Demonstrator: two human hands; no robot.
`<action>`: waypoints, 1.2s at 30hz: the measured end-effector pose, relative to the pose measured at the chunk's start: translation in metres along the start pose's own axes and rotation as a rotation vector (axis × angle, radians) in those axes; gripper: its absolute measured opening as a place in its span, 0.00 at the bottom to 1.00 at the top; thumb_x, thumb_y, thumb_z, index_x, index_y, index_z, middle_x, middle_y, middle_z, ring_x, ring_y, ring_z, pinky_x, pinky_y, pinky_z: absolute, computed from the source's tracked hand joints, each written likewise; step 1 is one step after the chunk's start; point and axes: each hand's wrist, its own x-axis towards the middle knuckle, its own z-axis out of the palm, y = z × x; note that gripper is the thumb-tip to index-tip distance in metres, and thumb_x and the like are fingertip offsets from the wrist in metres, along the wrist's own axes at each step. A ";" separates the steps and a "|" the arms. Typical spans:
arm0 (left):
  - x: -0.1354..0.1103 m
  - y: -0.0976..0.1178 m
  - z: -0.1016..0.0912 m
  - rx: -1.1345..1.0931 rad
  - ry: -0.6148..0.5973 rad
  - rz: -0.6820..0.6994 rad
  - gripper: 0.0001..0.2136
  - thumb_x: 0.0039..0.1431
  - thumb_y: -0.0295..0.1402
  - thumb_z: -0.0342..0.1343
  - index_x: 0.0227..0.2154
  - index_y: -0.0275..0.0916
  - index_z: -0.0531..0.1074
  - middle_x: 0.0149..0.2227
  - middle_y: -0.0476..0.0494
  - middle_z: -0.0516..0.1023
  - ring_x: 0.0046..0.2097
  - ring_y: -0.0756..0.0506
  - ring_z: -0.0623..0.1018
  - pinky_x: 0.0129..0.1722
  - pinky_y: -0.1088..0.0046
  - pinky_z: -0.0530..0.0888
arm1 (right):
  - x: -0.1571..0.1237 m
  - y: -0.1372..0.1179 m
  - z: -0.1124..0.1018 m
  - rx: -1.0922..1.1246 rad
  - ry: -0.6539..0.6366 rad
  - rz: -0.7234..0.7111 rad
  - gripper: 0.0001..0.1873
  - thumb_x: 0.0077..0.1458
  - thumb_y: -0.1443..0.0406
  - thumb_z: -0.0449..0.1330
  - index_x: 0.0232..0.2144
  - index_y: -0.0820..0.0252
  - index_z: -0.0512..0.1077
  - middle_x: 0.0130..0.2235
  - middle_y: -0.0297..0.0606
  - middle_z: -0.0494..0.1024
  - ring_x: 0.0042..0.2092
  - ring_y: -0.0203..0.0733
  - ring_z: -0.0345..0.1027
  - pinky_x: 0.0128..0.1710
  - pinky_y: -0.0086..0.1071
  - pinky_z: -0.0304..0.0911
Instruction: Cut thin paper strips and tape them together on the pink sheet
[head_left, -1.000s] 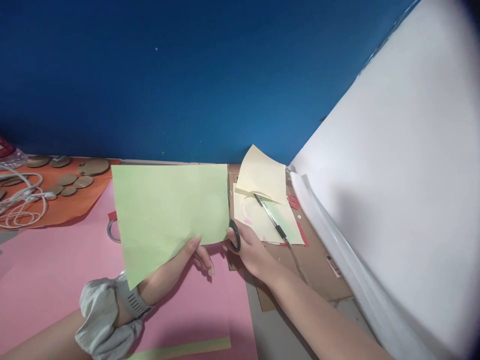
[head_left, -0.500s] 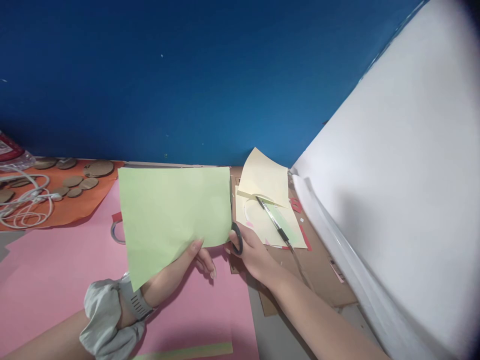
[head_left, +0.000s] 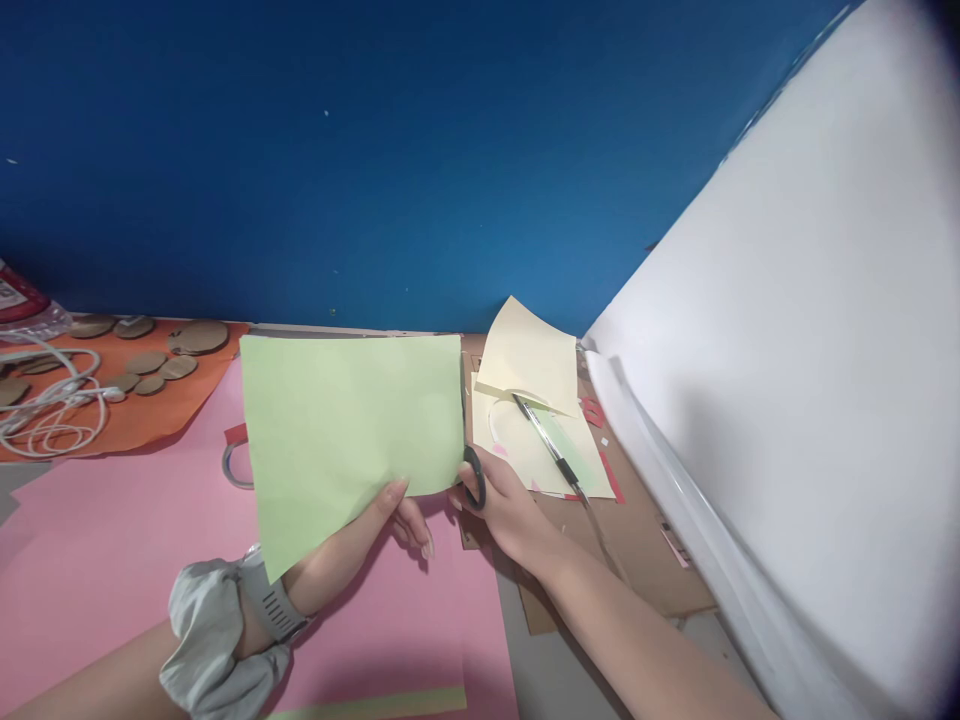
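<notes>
My left hand (head_left: 367, 540) pinches the lower edge of a light green paper sheet (head_left: 349, 435) and holds it up above the pink paper (head_left: 112, 540). A grey scrunchie and a watch sit on that wrist. My right hand (head_left: 506, 505) is closed round the black handle of a pair of scissors (head_left: 472, 478) at the sheet's right edge. The blades run up along that edge and are mostly hidden behind the paper.
Cream paper pieces (head_left: 529, 400) with a pen (head_left: 551, 450) lie on brown cardboard (head_left: 637, 540) to the right. A large white sheet (head_left: 787, 350) slopes up at right. Orange paper (head_left: 150, 410) with cardboard discs and a white cable (head_left: 45, 410) lies at left. A blue wall is behind.
The green sheet and both hands have shifted slightly to the right and up. The grip on paper and scissors is the same.
</notes>
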 end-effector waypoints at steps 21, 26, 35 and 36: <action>0.001 -0.004 -0.002 0.012 -0.007 0.007 0.28 0.67 0.45 0.36 0.21 0.37 0.74 0.25 0.44 0.78 0.31 0.47 0.75 0.39 0.71 0.71 | -0.001 0.001 -0.001 0.050 -0.043 0.039 0.17 0.59 0.52 0.52 0.28 0.58 0.59 0.24 0.27 0.58 0.25 0.31 0.53 0.25 0.28 0.50; 0.001 -0.004 -0.002 0.013 -0.007 0.003 0.28 0.67 0.46 0.36 0.20 0.38 0.74 0.24 0.44 0.78 0.31 0.47 0.75 0.38 0.71 0.71 | -0.001 -0.001 -0.001 0.063 -0.028 0.051 0.17 0.57 0.52 0.53 0.27 0.58 0.59 0.23 0.26 0.58 0.25 0.31 0.53 0.25 0.28 0.50; 0.000 -0.004 -0.002 0.040 -0.017 -0.002 0.28 0.67 0.44 0.35 0.21 0.38 0.74 0.25 0.45 0.78 0.32 0.48 0.74 0.39 0.73 0.70 | -0.001 0.000 0.001 0.063 -0.007 0.041 0.20 0.57 0.49 0.51 0.27 0.59 0.60 0.22 0.27 0.58 0.24 0.30 0.52 0.24 0.28 0.50; 0.000 -0.003 -0.002 0.038 -0.016 -0.001 0.28 0.67 0.44 0.35 0.21 0.38 0.74 0.25 0.45 0.78 0.32 0.48 0.74 0.39 0.73 0.70 | 0.000 0.001 0.000 0.062 -0.009 0.041 0.20 0.58 0.49 0.51 0.27 0.59 0.60 0.22 0.27 0.58 0.24 0.30 0.52 0.24 0.28 0.50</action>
